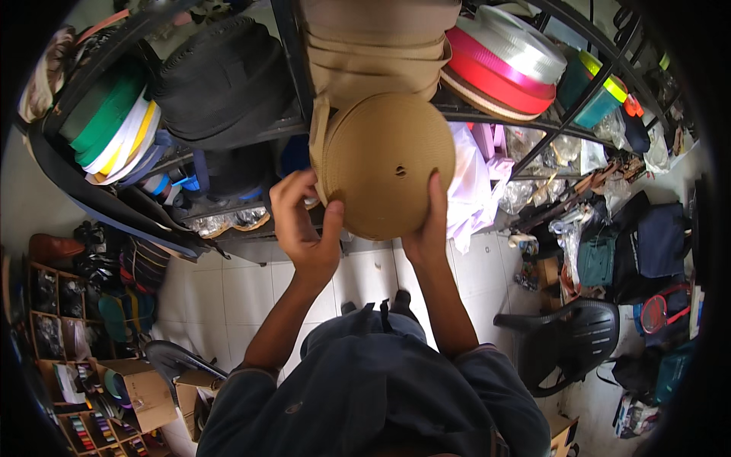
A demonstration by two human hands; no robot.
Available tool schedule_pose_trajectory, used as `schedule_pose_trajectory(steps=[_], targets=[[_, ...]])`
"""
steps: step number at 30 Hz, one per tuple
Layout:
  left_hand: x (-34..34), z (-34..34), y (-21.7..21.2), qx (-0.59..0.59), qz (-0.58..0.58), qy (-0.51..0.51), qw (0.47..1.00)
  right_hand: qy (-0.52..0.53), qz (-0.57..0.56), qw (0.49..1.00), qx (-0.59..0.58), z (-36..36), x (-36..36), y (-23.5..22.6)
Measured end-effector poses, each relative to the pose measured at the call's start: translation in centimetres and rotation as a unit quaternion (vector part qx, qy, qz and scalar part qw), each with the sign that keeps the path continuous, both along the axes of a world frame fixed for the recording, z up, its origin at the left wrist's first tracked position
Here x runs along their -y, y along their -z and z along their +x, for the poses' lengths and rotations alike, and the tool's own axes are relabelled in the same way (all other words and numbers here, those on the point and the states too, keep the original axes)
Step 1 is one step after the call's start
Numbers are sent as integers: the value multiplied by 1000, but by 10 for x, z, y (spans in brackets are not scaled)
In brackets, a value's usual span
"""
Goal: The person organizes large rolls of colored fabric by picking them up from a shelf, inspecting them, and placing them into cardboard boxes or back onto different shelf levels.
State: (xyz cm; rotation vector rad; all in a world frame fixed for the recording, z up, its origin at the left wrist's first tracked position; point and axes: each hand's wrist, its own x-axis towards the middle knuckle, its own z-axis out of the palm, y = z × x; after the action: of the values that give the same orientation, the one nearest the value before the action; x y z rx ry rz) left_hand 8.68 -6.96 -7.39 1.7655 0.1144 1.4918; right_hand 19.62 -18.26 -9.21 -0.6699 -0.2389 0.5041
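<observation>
A large tan roll of webbing (373, 164) is held up in front of the shelf, its flat round side facing me, with a small hole near the middle. My left hand (306, 225) grips its left edge, thumb against the rim and fingers curled around the loose strap end (320, 141) there. On the other side my right hand (428, 221) clasps the lower right edge, thumb lying on the flat face and the other fingers hidden behind. Right behind the roll, more tan webbing rolls (373, 57) are stacked on the shelf.
Black webbing rolls (221, 80) and green, white and yellow rolls (106, 118) fill the shelf's left. Red, pink and white rolls (506, 65) sit right of the tan stack. A black chair (571, 343) stands at right; cardboard boxes (145, 392) are at lower left.
</observation>
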Motion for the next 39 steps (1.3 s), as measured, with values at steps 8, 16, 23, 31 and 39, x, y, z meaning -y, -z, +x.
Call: schedule_pose_trajectory(steps=[8, 16, 23, 31, 39], targets=[[-15, 51, -101, -66, 203, 60, 975, 34, 83, 991, 96, 59, 25, -114], [-7, 74, -132, -74, 233, -40, 969, 18, 82, 986, 143, 81, 34, -162], [-10, 90, -128, -44, 197, -36, 979, -15, 38, 981, 191, 103, 38, -169], [-29, 110, -119, -3, 172, -6, 985, -92, 62, 969, 221, 117, 35, -168], [-52, 131, -126, 41, 129, -28, 990, -103, -61, 865, 488, 169, 12, -174]])
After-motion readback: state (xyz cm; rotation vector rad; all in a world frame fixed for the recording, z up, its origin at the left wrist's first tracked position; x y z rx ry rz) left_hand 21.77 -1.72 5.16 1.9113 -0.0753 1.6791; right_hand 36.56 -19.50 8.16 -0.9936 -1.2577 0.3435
